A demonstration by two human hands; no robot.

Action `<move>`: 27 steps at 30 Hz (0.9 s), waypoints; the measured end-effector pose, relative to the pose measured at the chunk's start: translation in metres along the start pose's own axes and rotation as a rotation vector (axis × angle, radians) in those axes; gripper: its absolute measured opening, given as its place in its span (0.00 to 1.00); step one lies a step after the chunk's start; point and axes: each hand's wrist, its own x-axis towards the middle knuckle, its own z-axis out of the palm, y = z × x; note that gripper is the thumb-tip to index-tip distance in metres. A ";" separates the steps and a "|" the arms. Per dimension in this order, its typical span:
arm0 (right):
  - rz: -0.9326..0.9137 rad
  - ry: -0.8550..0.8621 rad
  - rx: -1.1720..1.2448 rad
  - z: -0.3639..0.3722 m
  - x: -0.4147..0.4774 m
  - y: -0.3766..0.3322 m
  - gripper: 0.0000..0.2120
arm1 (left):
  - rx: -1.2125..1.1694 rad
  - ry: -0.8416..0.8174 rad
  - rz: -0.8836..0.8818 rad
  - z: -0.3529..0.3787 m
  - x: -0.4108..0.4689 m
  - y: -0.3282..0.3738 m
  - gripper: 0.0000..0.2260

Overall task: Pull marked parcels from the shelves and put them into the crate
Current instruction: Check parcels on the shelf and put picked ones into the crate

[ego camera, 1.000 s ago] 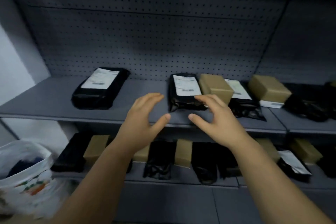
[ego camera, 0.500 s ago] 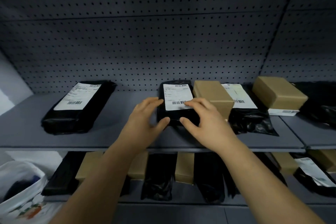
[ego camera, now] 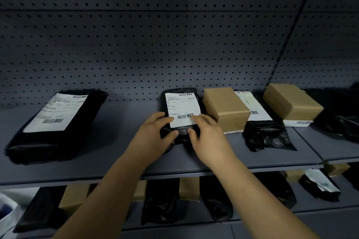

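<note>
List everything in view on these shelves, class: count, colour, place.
Labelled bags: three, black, top shelf.
Boxes: two, brown, top shelf, right of middle bag.
Dark bags: unclear count, top shelf, far right.
Lower bags: several, black, lower shelf.
Lower boxes: several, brown, lower shelf.
Shelves: two, grey.
Pegboard: one, grey, behind.
White bag: one, bottom left, cut off.
Left grip: one, bare hand, holding middle bag.
Right grip: one, bare hand, holding middle bag.

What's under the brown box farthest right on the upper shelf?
A white edge with a barcode peeks out beneath the brown box. The box covers the rest, so I can't tell more.
</note>
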 end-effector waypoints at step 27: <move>0.160 -0.077 0.229 0.016 0.012 -0.018 0.14 | -0.198 0.090 -0.331 -0.036 -0.025 -0.007 0.08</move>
